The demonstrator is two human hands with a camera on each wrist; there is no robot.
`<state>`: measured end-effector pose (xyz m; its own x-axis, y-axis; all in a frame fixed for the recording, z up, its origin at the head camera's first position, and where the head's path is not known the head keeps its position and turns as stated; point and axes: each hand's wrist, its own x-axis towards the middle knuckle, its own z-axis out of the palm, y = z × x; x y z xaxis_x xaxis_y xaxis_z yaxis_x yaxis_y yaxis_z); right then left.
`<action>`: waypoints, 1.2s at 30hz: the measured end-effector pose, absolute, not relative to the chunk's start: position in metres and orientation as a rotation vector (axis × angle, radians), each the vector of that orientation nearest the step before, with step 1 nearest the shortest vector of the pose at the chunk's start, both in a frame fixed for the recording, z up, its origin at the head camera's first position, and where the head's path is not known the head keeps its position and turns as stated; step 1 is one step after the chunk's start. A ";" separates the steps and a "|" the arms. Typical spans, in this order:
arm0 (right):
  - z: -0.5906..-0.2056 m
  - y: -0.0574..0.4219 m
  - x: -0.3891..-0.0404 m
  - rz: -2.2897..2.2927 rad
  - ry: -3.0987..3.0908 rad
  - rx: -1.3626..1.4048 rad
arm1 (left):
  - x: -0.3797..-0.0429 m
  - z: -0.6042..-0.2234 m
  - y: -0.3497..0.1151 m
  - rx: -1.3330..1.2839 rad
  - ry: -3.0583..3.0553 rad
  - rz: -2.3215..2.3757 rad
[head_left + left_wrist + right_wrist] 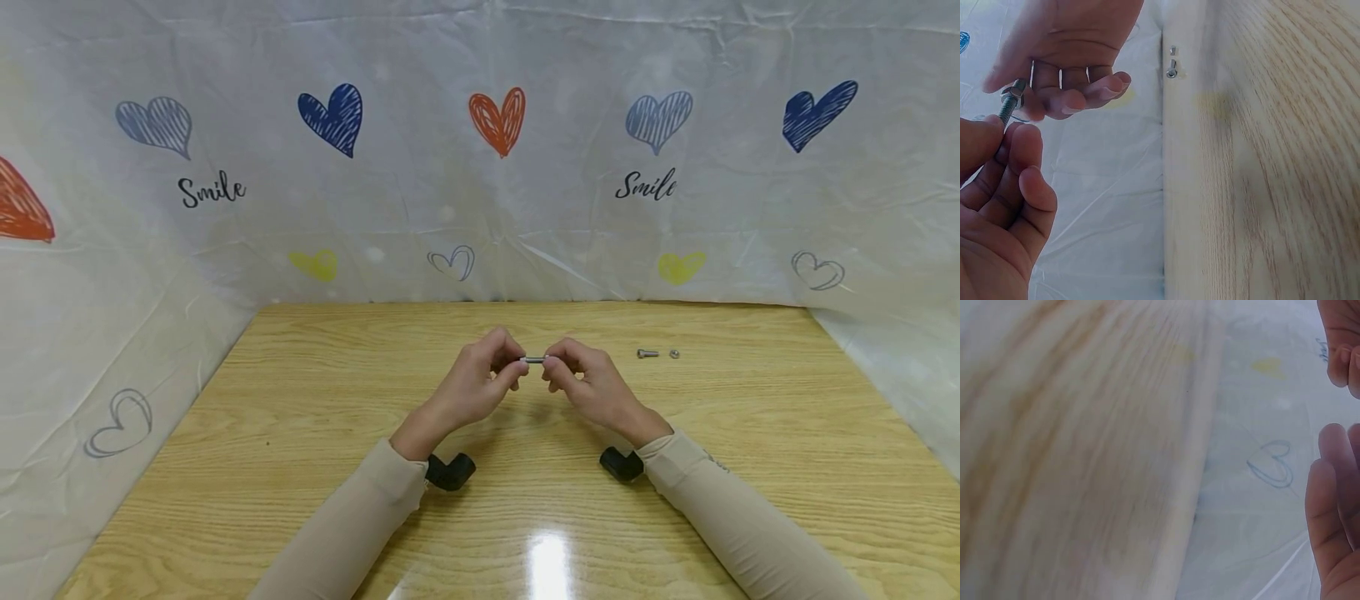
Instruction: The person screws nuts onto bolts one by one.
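Between the two hands, above the table, a metal bolt [535,360] lies roughly level in the head view. My left hand [478,379] pinches one end of it between thumb and fingers. A hex nut [1012,95] sits on the threaded shank near the bolt's tip in the left wrist view. The thumb and forefinger of my right hand [592,383] are around that nut, pinching it. Only the fingers of the right hand [1335,519] show at the edge of the right wrist view, and the bolt is out of sight there. The left fingers hide the bolt's head.
On the wooden table [315,392], a second bolt [648,354] lies to the right of the hands, with a loose nut [674,354] beside it. A white cloth [420,183] with printed hearts hangs behind the table. Black wrist mounts [452,472] sit under both forearms.
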<state>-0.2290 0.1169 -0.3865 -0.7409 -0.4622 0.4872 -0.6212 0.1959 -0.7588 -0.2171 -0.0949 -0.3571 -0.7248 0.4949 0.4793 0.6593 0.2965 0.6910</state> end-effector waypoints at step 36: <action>-0.359 0.112 -0.209 1.566 -2.372 1.013 | -0.217 -0.357 -0.095 -1.070 -2.398 -1.398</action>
